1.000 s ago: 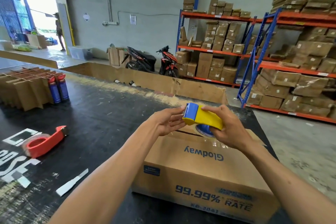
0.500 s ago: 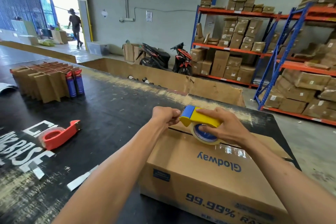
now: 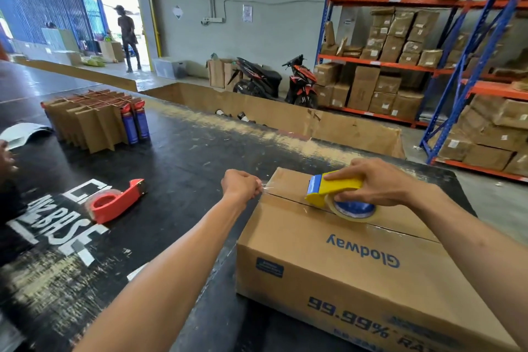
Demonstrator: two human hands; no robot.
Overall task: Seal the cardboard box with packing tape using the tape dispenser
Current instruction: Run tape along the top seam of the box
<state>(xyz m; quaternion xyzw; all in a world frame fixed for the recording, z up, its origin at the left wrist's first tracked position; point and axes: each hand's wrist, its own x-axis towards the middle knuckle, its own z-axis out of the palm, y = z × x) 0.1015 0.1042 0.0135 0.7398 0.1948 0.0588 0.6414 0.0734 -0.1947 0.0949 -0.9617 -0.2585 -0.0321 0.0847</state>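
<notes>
A brown cardboard box (image 3: 337,260) printed "Glodway" lies on the black table, its top flaps closed along a centre seam. My right hand (image 3: 380,183) grips a yellow and blue tape dispenser (image 3: 333,190), whose clear tape roll (image 3: 354,210) rests on the box top by the seam. My left hand (image 3: 241,186) is at the box's far left edge, fingers pinched on the free end of the clear tape (image 3: 265,187), which stretches along the seam toward the dispenser.
A red tape dispenser (image 3: 114,203) lies on the table to the left. Farther back stand cardboard dividers (image 3: 85,120) with blue spray cans (image 3: 135,123). Another person's hand (image 3: 5,157) shows at the left edge. Shelves of boxes and two motorbikes stand behind.
The dispenser has come down from the air onto the box top. My left hand pulled the tape end out to the box's left edge, away from the dispenser.
</notes>
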